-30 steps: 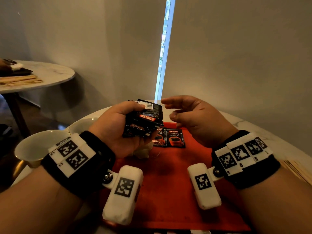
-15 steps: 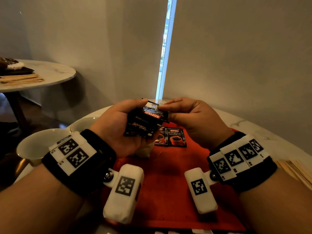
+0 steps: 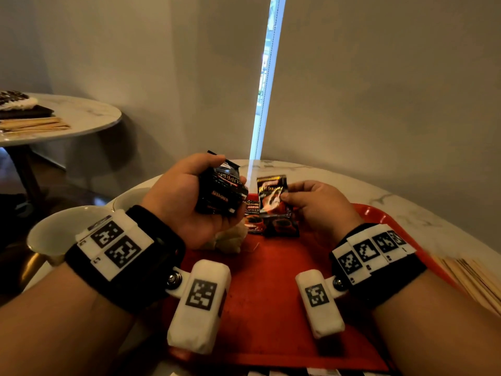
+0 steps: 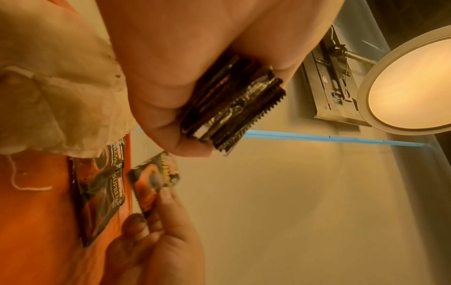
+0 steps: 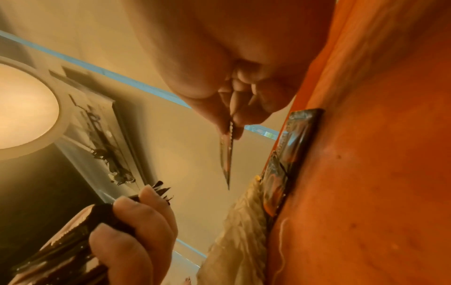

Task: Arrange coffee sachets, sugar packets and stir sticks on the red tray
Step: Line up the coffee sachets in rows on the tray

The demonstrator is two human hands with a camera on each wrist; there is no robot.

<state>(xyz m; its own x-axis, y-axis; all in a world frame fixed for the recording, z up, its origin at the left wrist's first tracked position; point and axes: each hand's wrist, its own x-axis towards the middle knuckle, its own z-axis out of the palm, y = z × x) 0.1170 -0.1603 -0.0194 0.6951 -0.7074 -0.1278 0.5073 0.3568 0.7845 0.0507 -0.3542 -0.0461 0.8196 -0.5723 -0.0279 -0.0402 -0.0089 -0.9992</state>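
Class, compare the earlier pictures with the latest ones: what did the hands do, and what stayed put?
The right hand reached to the stack of sachets, pinched a single sachet and drew it away rightwards. The left hand kept gripping the stack; two sachets stayed flat on the red tray.

Coffee sachets: two lie flat side by side on the one red tray point(image 3: 271, 308), the left sachet point(image 3: 252, 221) and the right sachet point(image 3: 283, 226); one single sachet point(image 3: 272, 195) is pinched in the right hand point(image 3: 320, 207); a stack of sachets point(image 3: 221, 189) sits in the left hand point(image 3: 184, 202), its edges too bunched to count exactly. Two white cups point(image 3: 58, 234) stand left of the tray. One pile of stir sticks point(image 3: 477, 278) lies right of it, number unreadable.
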